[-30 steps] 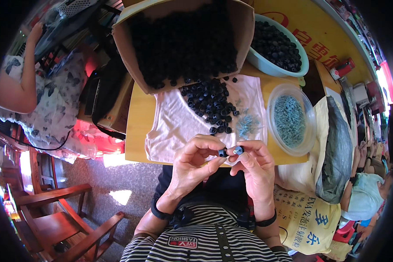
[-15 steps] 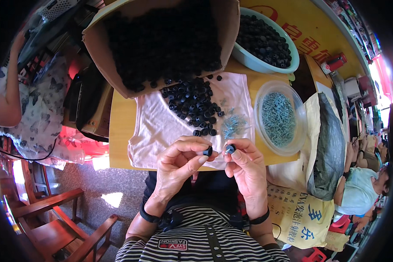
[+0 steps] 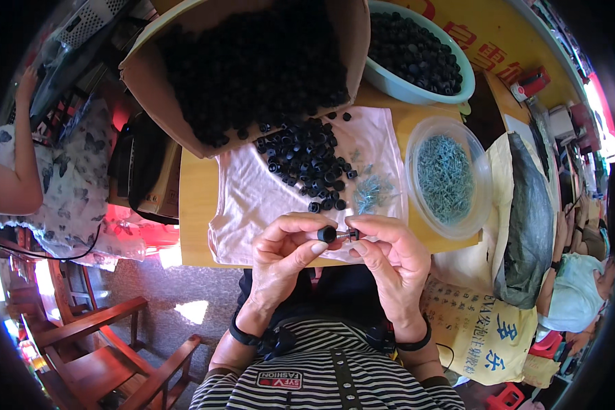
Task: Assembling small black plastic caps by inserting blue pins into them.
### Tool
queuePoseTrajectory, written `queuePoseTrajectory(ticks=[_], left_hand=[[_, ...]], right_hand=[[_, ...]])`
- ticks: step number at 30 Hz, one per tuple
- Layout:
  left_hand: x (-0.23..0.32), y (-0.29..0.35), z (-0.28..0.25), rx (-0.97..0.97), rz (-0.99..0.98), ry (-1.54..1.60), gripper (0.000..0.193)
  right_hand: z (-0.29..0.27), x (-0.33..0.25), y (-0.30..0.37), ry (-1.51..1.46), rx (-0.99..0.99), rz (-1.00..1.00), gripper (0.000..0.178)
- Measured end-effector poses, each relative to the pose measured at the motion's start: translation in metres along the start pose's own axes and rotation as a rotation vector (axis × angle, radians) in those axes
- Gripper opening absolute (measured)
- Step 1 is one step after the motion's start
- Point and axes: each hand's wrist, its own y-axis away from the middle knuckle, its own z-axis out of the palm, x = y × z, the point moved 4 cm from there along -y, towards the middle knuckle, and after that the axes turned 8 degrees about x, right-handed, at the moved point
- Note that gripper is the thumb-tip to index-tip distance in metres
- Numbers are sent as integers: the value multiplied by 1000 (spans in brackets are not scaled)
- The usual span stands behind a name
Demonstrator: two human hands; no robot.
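My left hand pinches a small round black plastic cap between thumb and fingertips. Close against it, my right hand holds a small dark piece with a shiny metal shank, and the two parts meet or nearly touch. Whether they are joined, I cannot tell. Just beyond my fingers, a heap of black plastic caps lies on a pale pink cloth. To the right of the heap is a loose cluster of bluish metal screws.
A tilted cardboard box of black caps leans over the table's far side. Behind at right stands a pale green basin of black parts. A see-through tub holds more screws. Wooden chairs stand left; other people are at both sides.
My hands have come together, bringing the two small parts end to end. The right hand has turned its piece so the metal shank shows. The whole view has shifted slightly.
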Motion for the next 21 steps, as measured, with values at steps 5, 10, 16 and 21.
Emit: queuePoseTrajectory(ticks=[5, 10, 16, 21], left_hand=[[1, 0, 0, -3, 64, -45, 23], [2, 0, 5, -7, 118, -130, 24], [0, 3, 6, 41, 83, -224, 23], [-2, 3, 5, 40, 88, -268, 23]], right_hand=[[2, -1, 2, 121, 10, -61, 23], [1, -3, 2, 217, 17, -149, 24], [-1, -7, 2, 316, 29, -266, 25], [-2, -10, 3, 362, 20, -352, 25]])
